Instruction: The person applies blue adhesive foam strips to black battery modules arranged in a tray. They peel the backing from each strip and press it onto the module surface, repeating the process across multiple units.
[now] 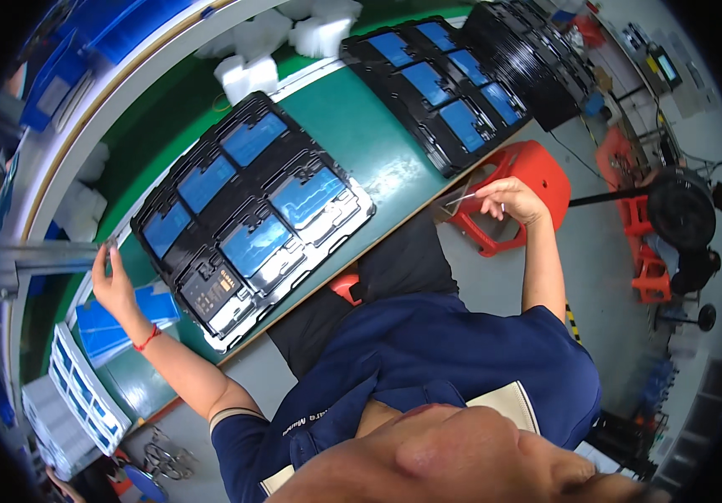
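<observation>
At my far left, a blue plastic bin is standing, its contents unclear. My left hand is hovering beside a grey metal post, fingertips narrowed together; I cannot tell whether they are pinching anything. Flat blue rectangular sheets are lying near it on the green surface. In the middle, a black moulded plastic tray is resting there too: five compartments are holding rectangular pieces with glossy blue faces, and the near left one is holding a dark printed panel showing no blue. By that count I am judging five done and one left. Further right, a second black moulded tray is carrying six blue-faced pieces, so it is looking complete. My right hand is pinching a thin, clear-looking flat piece beyond the surface's edge, above a red plastic stool.
</observation>
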`<state>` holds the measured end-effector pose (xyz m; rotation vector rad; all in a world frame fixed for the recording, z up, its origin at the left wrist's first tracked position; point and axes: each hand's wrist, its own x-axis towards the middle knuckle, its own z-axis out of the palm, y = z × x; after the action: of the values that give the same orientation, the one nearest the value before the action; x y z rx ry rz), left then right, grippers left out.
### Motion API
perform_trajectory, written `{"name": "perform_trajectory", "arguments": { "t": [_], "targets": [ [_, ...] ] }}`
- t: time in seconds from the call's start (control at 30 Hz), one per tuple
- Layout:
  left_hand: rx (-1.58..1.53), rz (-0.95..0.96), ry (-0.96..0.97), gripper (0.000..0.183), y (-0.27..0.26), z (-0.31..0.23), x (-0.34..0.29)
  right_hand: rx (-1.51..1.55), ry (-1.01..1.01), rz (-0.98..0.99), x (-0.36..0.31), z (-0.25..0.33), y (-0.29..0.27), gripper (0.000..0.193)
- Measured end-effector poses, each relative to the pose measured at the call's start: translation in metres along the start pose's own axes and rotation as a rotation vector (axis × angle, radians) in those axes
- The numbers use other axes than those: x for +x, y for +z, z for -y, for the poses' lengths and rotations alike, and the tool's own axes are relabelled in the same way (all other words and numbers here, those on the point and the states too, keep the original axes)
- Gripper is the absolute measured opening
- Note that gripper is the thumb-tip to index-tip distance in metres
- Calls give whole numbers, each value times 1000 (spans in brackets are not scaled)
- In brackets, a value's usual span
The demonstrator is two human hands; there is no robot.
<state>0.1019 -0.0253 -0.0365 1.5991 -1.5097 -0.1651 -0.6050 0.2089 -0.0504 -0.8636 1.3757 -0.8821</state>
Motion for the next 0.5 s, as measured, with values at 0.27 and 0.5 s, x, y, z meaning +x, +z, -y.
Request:
{"name": "perform_trajectory", "arguments": {
  "t": [0.27,0.5],
  "targets": [
    [594,63,-283,84,-28,50,-49,685,227,-901,70,-208,-73,38],
    [683,146,-353,84,-29,51,-85,620,360,-1034,175,-253,-49,35]
  ]
}}
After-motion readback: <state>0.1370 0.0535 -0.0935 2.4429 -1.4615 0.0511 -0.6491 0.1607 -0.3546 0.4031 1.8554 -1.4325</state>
